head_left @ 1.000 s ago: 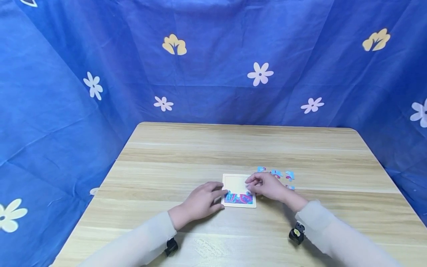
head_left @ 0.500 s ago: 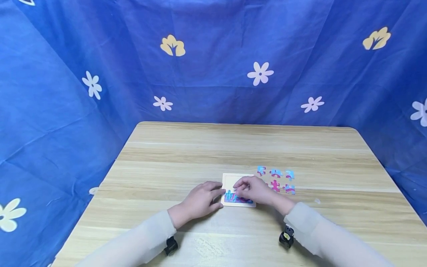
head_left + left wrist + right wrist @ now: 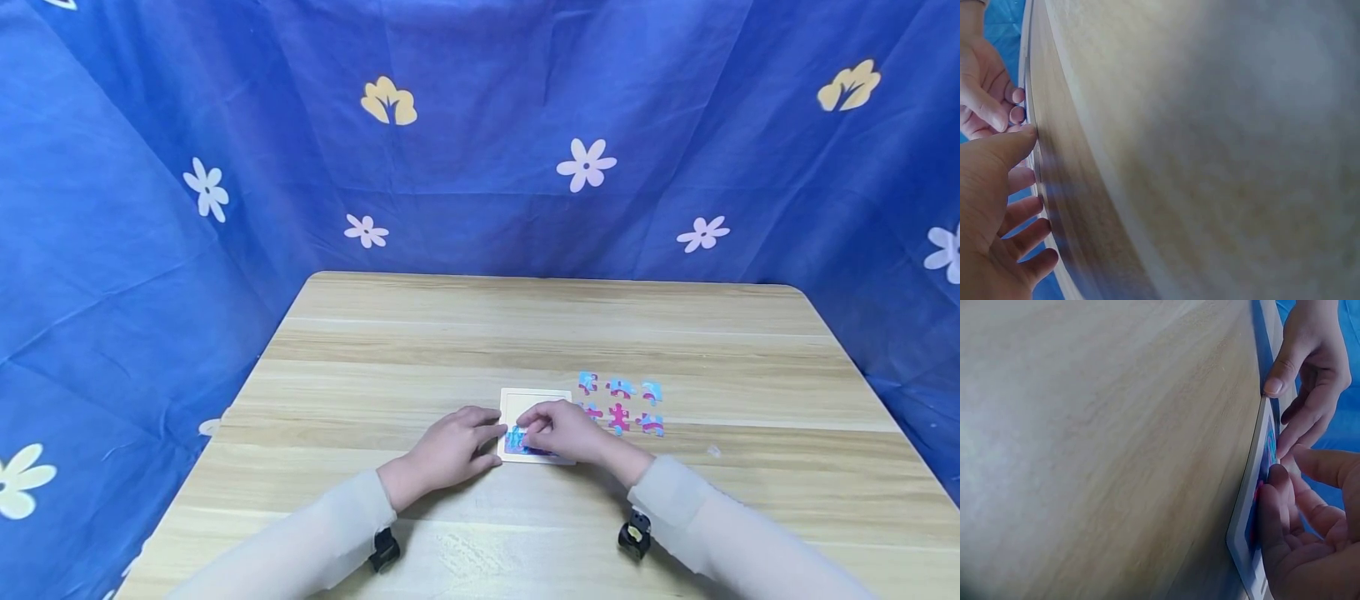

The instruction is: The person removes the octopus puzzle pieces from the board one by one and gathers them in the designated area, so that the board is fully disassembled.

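Left hand point(image 3: 450, 450) resting flat on the wooden table point(image 3: 420, 350), fingers relaxed and fingertips touching the left edge of the puzzle tray point(image 3: 513, 400). Right hand point(image 3: 562, 429) over the tray's near half, fingers curled down onto the coloured pieces point(image 3: 516, 442) set there; whether pinching a piece or only pressing, not discernible. Loose puzzle pieces point(image 3: 619, 405) in two rows just right of the tray, apart from both hands.

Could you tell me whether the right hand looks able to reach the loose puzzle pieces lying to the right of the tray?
Probably yes. The right hand rests on the puzzle tray, and the loose puzzle pieces lie on bare table just beside it, with nothing between them. The left hand is on the tray's other side.
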The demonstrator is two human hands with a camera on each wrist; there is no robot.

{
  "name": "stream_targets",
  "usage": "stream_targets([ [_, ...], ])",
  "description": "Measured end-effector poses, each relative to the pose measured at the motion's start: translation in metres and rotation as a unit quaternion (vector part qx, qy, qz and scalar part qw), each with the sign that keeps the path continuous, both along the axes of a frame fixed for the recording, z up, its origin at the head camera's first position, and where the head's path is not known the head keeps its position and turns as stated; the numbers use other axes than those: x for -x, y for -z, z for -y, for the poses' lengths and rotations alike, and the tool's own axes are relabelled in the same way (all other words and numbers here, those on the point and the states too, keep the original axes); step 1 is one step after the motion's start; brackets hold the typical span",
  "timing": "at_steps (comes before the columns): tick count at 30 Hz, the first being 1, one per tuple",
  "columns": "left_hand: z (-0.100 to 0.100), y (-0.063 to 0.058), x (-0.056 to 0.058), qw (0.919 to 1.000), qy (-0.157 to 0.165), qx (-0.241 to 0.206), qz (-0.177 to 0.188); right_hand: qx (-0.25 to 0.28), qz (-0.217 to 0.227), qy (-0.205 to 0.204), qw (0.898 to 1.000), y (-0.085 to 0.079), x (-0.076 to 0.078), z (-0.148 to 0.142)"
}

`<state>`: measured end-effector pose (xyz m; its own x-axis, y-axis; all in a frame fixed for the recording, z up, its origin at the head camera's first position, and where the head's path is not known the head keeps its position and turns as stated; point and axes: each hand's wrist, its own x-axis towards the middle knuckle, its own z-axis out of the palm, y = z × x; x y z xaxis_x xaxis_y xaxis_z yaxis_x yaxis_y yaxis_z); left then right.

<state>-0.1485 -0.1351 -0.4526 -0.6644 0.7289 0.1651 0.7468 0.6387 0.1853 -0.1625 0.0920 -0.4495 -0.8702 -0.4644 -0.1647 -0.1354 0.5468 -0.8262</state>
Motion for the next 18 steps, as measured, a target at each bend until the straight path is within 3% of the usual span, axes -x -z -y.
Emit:
stream_targets([
  [11,-0.0005,-0.0015,-0.0005,1.0000,-0.002,-0.004,0.003,-0.023,-0.031,-0.016,0.999,-0.0042,-0.0020,0.0053],
  [18,-0.0007,-0.0014,-0.0007,1.0000,-0.003,-0.005,0.002,-0.022,-0.022,0.002,1.000,-0.0036,-0.0020,0.0078],
])
